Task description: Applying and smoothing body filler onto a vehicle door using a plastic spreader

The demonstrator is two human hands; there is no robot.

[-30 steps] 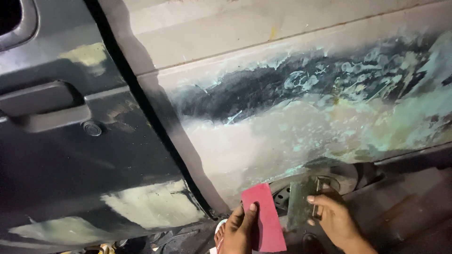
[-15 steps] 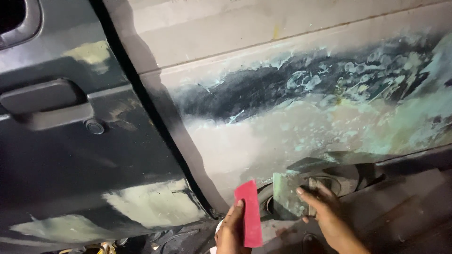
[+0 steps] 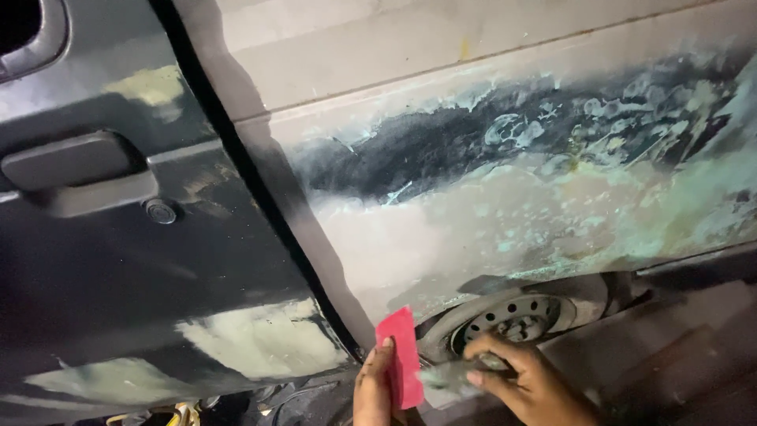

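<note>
- No packages, labels, signs or screens show anywhere in the view — only bare, sanded and filler-patched car bodywork.
- Nothing printed or lit appears on the panels, the door or the ground below.

You hold a flat red plastic spreader (image 3: pixel 400 359) upright, edge-on, beside a blurred grey putty-smeared scraper (image 3: pixel 457 372) lying level.

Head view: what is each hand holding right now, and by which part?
Left hand holds the red spreader by its lower edge. Right hand grips a blurred grey tool at its right end; what it is cannot be told.
</note>
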